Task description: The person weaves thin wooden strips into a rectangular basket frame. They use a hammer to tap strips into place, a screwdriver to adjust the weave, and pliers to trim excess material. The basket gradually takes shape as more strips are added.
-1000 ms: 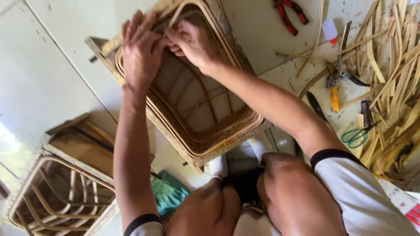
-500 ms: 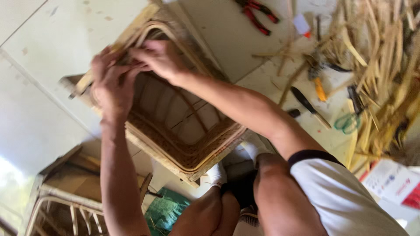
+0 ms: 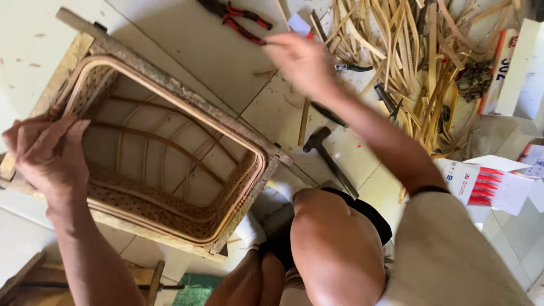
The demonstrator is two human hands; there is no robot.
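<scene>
Gripping the basket (image 3: pixel 164 164) rim at nine o'clock, the left hand (image 3: pixel 48 156) has its fingers curled over the woven edge. Basket sits on the floor (image 3: pixel 187 51). Right hand (image 3: pixel 300 59) reaches toward twelve o'clock, fingers loosely bent and holding nothing, near the pliers (image 3: pixel 238 17) and cane strips (image 3: pixel 408 51).

Bright daylight, soft shadows, reaching hand motion-blurred

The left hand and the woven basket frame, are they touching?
Touching. The head view shows the left hand gripping the corner of the woven basket frame, its fingers folded over the rim with no gap.
</scene>
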